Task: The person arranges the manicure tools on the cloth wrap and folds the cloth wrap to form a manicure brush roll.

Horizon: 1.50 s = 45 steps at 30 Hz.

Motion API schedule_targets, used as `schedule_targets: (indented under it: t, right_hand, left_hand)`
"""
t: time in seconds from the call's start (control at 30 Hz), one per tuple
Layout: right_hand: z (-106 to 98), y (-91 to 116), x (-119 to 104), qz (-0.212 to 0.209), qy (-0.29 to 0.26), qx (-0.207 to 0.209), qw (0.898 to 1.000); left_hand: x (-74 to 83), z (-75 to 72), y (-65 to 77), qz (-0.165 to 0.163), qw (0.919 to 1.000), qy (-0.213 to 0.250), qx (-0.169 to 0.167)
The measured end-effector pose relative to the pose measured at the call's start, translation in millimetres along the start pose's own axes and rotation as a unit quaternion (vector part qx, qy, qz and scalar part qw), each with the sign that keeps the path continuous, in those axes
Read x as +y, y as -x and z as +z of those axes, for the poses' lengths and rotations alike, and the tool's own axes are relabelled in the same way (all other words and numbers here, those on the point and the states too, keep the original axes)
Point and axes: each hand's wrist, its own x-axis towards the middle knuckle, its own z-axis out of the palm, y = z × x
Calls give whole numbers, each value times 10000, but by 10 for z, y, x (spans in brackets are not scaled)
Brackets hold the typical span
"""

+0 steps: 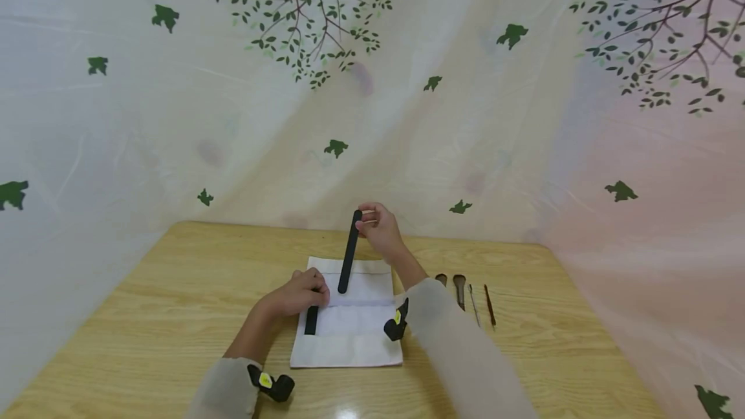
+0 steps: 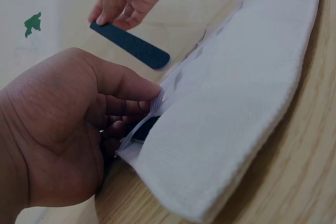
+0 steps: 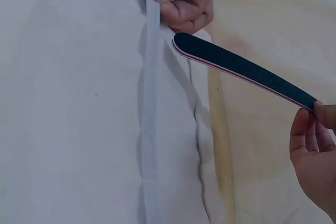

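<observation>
My right hand (image 1: 381, 233) pinches a black nail file (image 1: 350, 252) by its upper end; the rounded lower end hangs over a white cloth tool roll (image 1: 361, 353). A thin pink line runs along the file's edge (image 3: 231, 73) in the right wrist view. At the roll's left side, my left hand (image 1: 301, 292) pinches the hem of its pocket (image 2: 156, 100) between thumb and fingers. Inside that pocket, a flat black strip (image 1: 311, 321) shows below the left hand, its upper part hidden by the fingers.
To the right of the roll, two brushes (image 1: 460, 283), a thin metal tool (image 1: 474, 302) and a slim brown-handled tool (image 1: 490, 306) lie on the wooden table (image 1: 192, 290), partly behind the right sleeve. A cloth backdrop (image 1: 262, 167) with printed leaves hangs behind the table.
</observation>
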Motion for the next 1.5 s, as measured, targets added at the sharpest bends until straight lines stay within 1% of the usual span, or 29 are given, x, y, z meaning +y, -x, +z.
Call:
schedule_targets:
  t: [0.2, 0.47, 0.7, 0.77, 1.03, 1.13, 1.37, 1.5]
  right_hand:
    - [106, 14, 138, 183, -116, 73, 9997]
    - [210, 38, 207, 384, -226, 28, 9990]
    - [236, 37, 268, 792, -267, 255, 9962]
    - [240, 44, 288, 863, -205, 296, 9956]
    - [246, 86, 402, 1037, -143, 260, 9942]
    - [239, 109, 454, 1018, -16, 147, 9947]
    - [246, 162, 508, 940, 222, -317, 9948]
    - [253, 174, 472, 1078, 371, -557, 9919]
  left_hand:
    - [9, 5, 4, 19, 10000, -37, 0]
    - [1, 5, 26, 58, 10000, -64, -14]
    - [-15, -9, 42, 141, 9999, -19, -51]
    - [-23, -11, 40, 158, 9999, 11, -34]
    - [-46, -15, 40, 287, 9996, 8, -2]
    - [-37, -10, 36, 299, 9996, 12, -5]
    - [-37, -10, 18, 275, 9996, 13, 0]
    - [-37, -25, 32, 340, 9994, 17, 17]
